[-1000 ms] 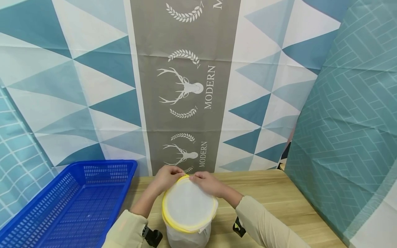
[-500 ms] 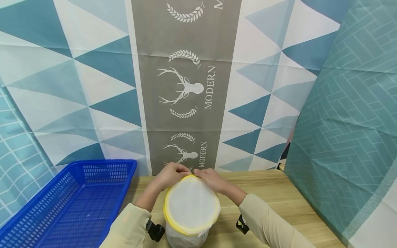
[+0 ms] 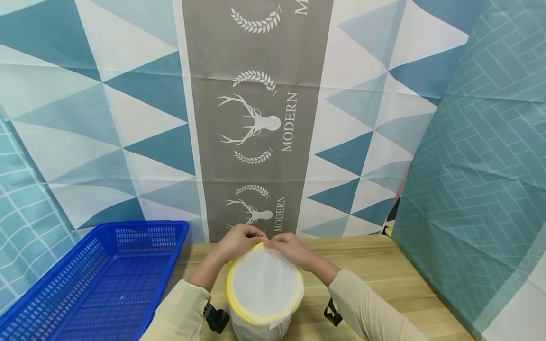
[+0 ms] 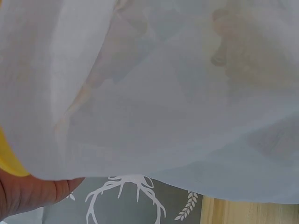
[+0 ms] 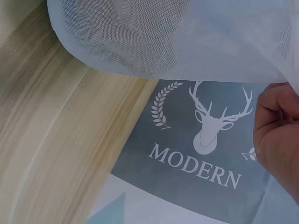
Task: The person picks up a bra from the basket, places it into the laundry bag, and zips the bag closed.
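Note:
A round, drum-shaped white mesh laundry bag (image 3: 265, 284) with yellow trim around its top stands upright in front of me in the head view. Both hands meet at the far edge of that top. My left hand (image 3: 240, 242) pinches the rim there, its thumb and fingers together. Close beside it, my right hand (image 3: 292, 249) pinches the same edge; the exact bit between the fingertips is too small to make out. Thin see-through fabric of the bag (image 4: 140, 112) fills most of the left wrist view. In the right wrist view, curled right fingers grip gathered fabric.
On the left is a long blue plastic basket (image 3: 123, 279) with perforated sides. The wooden table (image 3: 362, 293) ends at a patterned wall covering (image 3: 251, 142) behind the bag. A green patterned cloth (image 3: 477, 180) hangs along the right side.
Both hands have shifted slightly right along the far edge, fingertips drawing closer together. The bag has moved a little right with them. The basket has stayed put.

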Tool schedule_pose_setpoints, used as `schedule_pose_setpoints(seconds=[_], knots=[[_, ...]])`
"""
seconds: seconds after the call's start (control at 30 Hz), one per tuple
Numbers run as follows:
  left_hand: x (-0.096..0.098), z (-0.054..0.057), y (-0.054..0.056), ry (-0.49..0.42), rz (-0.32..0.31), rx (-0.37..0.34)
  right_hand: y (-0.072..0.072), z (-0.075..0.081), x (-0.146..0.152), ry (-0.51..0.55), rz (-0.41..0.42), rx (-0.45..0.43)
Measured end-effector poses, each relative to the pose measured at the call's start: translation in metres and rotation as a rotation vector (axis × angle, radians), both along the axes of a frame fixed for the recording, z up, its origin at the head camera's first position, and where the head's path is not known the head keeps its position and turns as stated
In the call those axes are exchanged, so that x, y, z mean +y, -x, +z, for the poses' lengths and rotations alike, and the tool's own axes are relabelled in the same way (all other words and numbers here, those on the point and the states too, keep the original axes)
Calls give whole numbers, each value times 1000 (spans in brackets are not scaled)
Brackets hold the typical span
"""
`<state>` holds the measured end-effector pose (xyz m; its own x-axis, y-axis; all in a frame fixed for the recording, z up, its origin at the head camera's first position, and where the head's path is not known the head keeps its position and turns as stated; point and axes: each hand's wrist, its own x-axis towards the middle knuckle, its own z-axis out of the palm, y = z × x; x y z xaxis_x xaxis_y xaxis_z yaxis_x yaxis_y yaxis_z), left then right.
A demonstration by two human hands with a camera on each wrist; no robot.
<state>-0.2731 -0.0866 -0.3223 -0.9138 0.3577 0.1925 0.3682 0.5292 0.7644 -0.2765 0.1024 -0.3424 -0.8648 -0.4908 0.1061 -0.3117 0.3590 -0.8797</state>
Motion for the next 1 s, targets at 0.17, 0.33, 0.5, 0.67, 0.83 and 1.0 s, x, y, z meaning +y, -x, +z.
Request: schedule_pose_setpoints(seconds=[0.17, 0.33, 0.5, 0.67, 0.83, 1.0], knots=[[-1, -3, 1, -6, 35, 5, -14, 14, -2, 13, 12, 5], [-3, -7, 2, -16, 56, -1, -18, 14, -3, 12, 6, 19], [-6, -9, 3, -29, 55, 1, 1, -8, 0, 12, 18, 27], [-7, -11, 2, -29, 77, -12, 1, -10, 2, 4, 19, 22], [-9, -13, 1, -26, 106, -26, 0, -11, 4, -2, 10, 16], [-9, -14, 1, -48, 90, -39, 0, -10, 4, 0, -8, 19]])
